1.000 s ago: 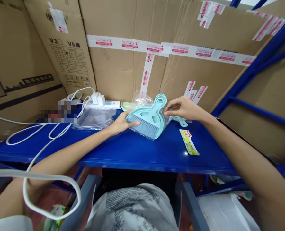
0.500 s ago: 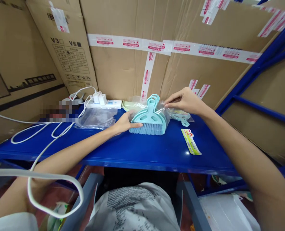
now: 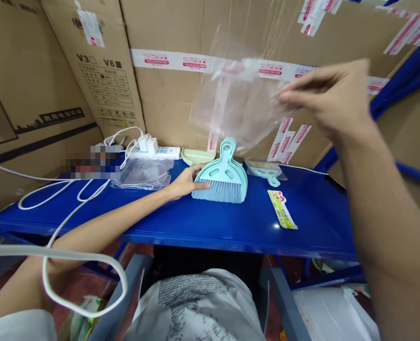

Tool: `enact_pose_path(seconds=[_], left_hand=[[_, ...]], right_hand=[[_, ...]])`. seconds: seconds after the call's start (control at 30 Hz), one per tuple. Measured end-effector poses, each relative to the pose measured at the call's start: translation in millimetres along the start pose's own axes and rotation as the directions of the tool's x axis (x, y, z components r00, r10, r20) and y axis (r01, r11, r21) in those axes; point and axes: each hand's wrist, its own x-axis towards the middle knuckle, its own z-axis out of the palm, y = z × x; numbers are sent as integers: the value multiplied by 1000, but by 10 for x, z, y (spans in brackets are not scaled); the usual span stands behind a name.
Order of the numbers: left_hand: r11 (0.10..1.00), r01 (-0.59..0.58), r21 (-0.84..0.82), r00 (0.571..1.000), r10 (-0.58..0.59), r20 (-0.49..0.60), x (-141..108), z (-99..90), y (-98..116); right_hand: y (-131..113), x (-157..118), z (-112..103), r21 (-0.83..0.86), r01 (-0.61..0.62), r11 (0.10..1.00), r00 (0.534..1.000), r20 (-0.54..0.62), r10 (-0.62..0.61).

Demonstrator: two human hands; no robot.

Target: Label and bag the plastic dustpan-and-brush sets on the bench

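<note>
left hand [image 3: 188, 182]: dustpan edge [image 3: 244, 182] | right hand [image 3: 323, 97]: bag [image 3: 241, 102], raised clear

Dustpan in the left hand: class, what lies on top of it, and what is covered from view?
A brush lies on the dustpan, its bristles toward the person. The brush covers most of the dustpan's inside, so nothing beneath it can be seen.
</note>
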Motion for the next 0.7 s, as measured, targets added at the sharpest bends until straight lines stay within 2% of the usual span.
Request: enact_pose_path(seconds=[0.07, 0.13, 0.23, 0.33, 0.4, 0.47, 0.57, 0.7], left_hand=[[996, 76, -39, 996, -74, 39, -34, 25, 23], [980, 183, -77, 978, -173, 118, -78, 64, 58], [962, 264, -70, 945, -244, 219, -129, 119, 105], [970, 232, 76, 951, -242, 190, -133, 126, 128], [950, 129, 284, 974, -176, 144, -114, 99, 131], [882, 15, 471, 987, -87, 133, -94, 65, 125], [782, -96, 615, 986, -9, 165, -89, 44, 89], [643, -141, 753, 990, 75, 121, -113, 96, 16]], right_hand=[[-58, 99, -128, 89, 23, 996, 996, -89, -15], [-83, 169, -159, 186, 5, 983, 992, -125, 19], [-58, 205, 49, 324, -106, 940, 988, -70, 135], [22, 174, 493, 402, -287, 869, 957, 75, 281], [89, 126, 846, 412, -398, 819, 917, 174, 358], [150, 61, 1202, 438, -485, 757, 875, 242, 420], [200, -45, 1704, 484, -579, 656, 813, 293, 502], [169, -101, 2285, 449, -698, 558, 716, 404, 570]])
